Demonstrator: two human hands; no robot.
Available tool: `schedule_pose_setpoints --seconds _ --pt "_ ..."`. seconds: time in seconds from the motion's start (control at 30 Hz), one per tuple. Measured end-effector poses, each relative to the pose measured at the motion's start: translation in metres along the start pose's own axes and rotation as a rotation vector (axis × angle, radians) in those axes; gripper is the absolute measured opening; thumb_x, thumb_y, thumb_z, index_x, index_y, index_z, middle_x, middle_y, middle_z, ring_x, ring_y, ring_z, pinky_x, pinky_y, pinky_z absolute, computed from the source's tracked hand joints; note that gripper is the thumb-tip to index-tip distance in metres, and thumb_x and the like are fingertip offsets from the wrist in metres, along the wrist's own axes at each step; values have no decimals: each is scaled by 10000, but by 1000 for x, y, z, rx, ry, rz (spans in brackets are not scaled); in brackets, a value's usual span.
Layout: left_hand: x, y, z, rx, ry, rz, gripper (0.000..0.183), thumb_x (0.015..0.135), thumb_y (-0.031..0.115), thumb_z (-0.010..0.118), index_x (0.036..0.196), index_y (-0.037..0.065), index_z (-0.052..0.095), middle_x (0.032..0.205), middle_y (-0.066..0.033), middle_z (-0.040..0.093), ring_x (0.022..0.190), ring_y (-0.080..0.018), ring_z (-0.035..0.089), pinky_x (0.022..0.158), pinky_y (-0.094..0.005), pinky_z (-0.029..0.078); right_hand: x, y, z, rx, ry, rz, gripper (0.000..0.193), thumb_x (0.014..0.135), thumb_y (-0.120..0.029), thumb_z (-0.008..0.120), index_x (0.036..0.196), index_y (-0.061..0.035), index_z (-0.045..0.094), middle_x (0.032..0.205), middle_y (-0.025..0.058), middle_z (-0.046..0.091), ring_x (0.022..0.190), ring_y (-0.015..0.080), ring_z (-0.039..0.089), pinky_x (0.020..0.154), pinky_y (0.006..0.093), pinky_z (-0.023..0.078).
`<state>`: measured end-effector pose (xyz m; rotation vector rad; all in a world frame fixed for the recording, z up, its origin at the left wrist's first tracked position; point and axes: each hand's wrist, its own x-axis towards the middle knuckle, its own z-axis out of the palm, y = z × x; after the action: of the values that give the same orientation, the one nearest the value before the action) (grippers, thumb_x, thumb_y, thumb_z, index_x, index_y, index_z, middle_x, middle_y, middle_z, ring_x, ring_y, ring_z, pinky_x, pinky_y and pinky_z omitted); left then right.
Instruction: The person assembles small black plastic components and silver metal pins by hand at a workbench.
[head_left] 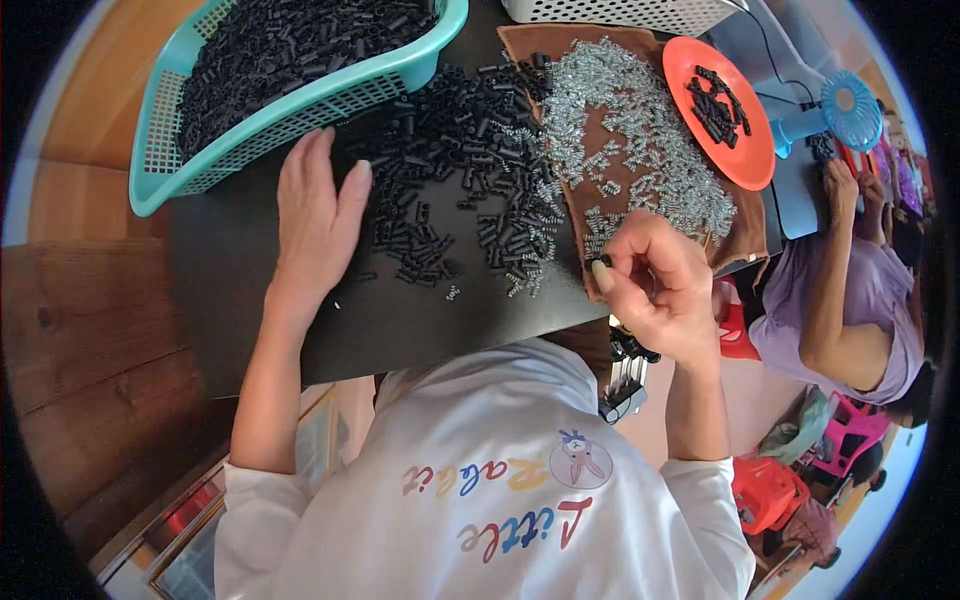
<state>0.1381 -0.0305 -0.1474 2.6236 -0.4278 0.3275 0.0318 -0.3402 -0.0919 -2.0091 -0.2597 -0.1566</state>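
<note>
Pinching a tiny black piece [603,260] in right hand [662,283], with springs [575,100] just past those fingertips. Holding left hand [312,225] thumb-wide, with black tubes [432,155] right of it.

Shiny metal springs [690,165] at one o'clock, matt brown cloth [748,232] under them, dull black plastic tubes [470,150] at twelve, a smooth satiny table [430,325], glossy orange plastic plate [752,165] at two, turquoise plastic basket [240,150] at eleven, grained wooden boards [100,330] at nine.
</note>
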Motion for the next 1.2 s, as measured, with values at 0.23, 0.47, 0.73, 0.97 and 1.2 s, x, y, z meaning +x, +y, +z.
schedule_pose_setpoints --seconds 0.23,0.47,0.73,0.97,1.2 --pt "6 25 14 -11 -14 43 696 976 511 413 1356 -70 380 1351 -251 387 1261 -396 379 1072 -466 292 -4 7 1 -1 -13 -52 192 731 56 678 763 -17 503 645 21 438 504 118 420 446 271 337" --pt "8 35 19 -19 -8 84 661 962 456 488 1348 -72 391 1334 -257 376 1227 -407 386 1044 -468 321 -6 6 0 0 -19 -21 189 737 47 680 771 -20 507 634 19 421 499 120 409 446 279 333" --pt "16 51 30 10 24 161 622 946 408 539 1321 -74 419 1300 -255 401 1197 -409 402 1022 -467 342 -12 8 -4 -8 -5 -53 183 733 54 673 774 -17 509 635 22 434 500 135 420 447 286 341" --pt "24 65 42 -45 38 190 594 945 382 549 1302 -77 432 1294 -259 403 1190 -417 404 1021 -468 347 -14 10 -6 -16 -6 -53 190 722 57 679 763 -17 509 634 25 433 502 131 424 449 285 342" --pt "9 46 0 -154 -74 242 489 924 195 538 1344 -31 427 1411 -209 377 1308 -381 360 1099 -422 294 -18 11 -12 8 41 -27 190 723 62 673 752 -19 505 646 22 436 512 111 414 453 268 328"
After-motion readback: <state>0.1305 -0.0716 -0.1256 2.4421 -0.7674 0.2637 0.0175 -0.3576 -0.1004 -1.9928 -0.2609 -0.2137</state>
